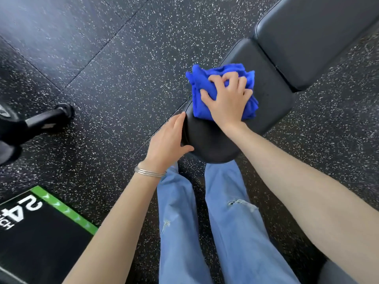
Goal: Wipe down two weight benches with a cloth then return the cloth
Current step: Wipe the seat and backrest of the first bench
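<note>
A black padded weight bench (272,93) runs from the middle of the view up to the top right, with a seat pad nearest me and a longer back pad (307,42) beyond it. A bunched bright blue cloth (202,85) lies on the seat pad. My right hand (227,99) presses down on the cloth, fingers curled into its folds. My left hand (167,140) rests against the rounded near-left edge of the seat pad, fingers together, thumb on the pad; it holds nothing.
The floor is black rubber with white speckles (123,68). A black machine foot (51,119) juts in at the left. A black box with a green stripe and "24" (41,222) sits at the lower left. My legs in blue jeans (205,222) stand at the bench end. Another dark pad corner (336,273) shows bottom right.
</note>
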